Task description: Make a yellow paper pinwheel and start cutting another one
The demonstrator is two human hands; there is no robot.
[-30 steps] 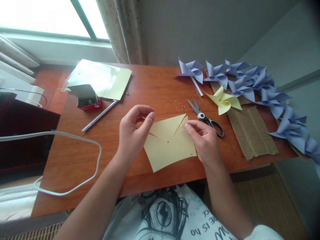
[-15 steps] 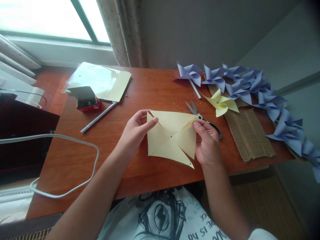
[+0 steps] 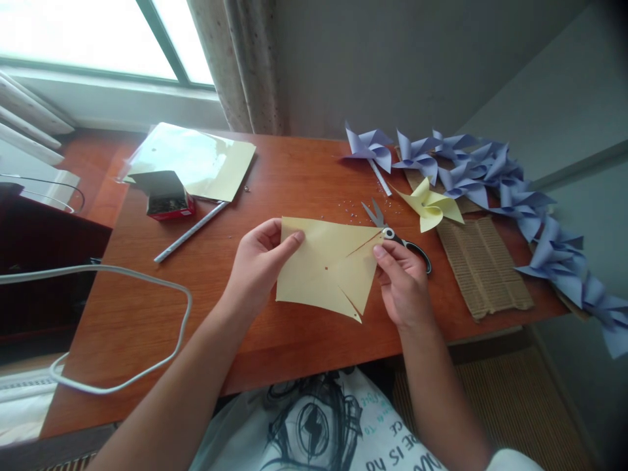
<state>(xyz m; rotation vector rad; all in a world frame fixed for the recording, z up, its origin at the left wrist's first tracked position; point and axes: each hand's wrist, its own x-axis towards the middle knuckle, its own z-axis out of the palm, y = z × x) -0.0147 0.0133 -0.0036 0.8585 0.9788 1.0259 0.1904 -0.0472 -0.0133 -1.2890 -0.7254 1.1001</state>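
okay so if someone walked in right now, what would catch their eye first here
Probably the pale yellow paper square, slit in from its corners, held over the middle of the wooden table by the left hand and right hand. Next, the row of purple pinwheels along the far right edge, and the black-handled scissors just beyond the paper.

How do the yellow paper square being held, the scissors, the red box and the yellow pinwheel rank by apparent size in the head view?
1. yellow paper square
2. scissors and yellow pinwheel, too alike to rank
3. red box, though it lies farther away

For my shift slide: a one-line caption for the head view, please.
Left hand and right hand hold a slit yellow paper square above the wooden table, scissors just behind.
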